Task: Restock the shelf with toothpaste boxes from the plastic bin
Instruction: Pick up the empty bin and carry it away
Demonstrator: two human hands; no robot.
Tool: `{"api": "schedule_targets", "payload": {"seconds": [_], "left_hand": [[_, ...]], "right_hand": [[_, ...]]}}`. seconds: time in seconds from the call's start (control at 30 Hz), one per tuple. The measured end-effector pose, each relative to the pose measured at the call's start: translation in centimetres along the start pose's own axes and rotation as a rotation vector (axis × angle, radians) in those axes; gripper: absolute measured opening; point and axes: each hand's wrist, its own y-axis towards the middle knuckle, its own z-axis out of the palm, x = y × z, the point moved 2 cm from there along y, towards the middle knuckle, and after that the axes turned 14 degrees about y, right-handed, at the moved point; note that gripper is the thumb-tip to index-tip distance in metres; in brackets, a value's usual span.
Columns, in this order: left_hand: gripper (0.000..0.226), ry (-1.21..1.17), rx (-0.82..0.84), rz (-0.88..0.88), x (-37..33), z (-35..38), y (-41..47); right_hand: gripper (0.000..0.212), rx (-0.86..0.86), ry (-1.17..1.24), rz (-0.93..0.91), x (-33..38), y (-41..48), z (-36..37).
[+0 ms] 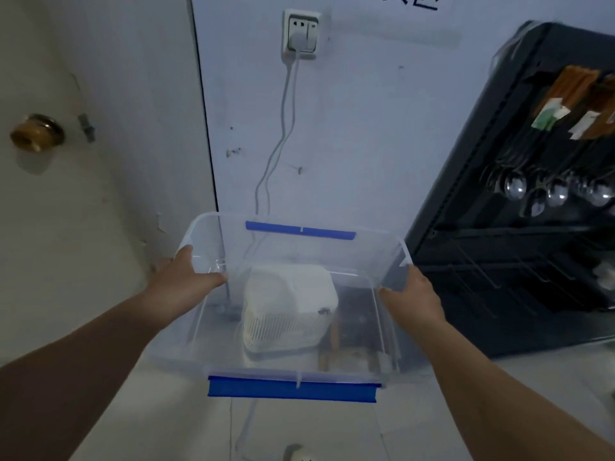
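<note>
While the bin (392, 247) is held in the lower middle of the frame, its left wall is gripped by the left hand (186, 277) and its right wall by the right hand (416, 294). Each thumb is hooked over the rim to the inside. The other fingers are mostly hidden on the outside, yet both grasps read as closed on the plastic.

No toothpaste boxes can be made out in the bin. A white slatted object (286, 307) is seen through the clear plastic, and whether it lies inside or below cannot be told. A cable (283, 128) runs down to it from the socket (301, 34) at the top of the frame.

The black shelf (466, 244) stands at the right edge, near the bin but apart from it, with spoons (549, 191) hung at its upper part.

The step in hand is judged to be carrying the bin rather than placing stock. If the bin is in fact empty, the restocking is likely done and the bin only needs setting aside. Otherwise it should be brought level to the shelf and put down, so that one hand is freed for picking.
</note>
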Motion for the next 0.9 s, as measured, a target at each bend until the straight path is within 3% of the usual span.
{"api": "schedule_targets", "payload": {"seconds": [0.17,0.43,0.9], "left_hand": [[0.086,0.038,-0.059,-0.102,-2.0,3.1,7.0],[0.084,0.02,0.002,-0.213,-3.3,10.9,17.4],[0.085,0.018,0.054,-0.337,0.1,23.1,30.4]], "right_hand": [[0.065,0.111,0.036,-0.049,0.0,10.0,3.9],[0.078,0.217,-0.037,-0.089,-2.8,23.7,10.6],[0.094,0.297,-0.045,0.017,-11.6,35.8,23.8]]}}
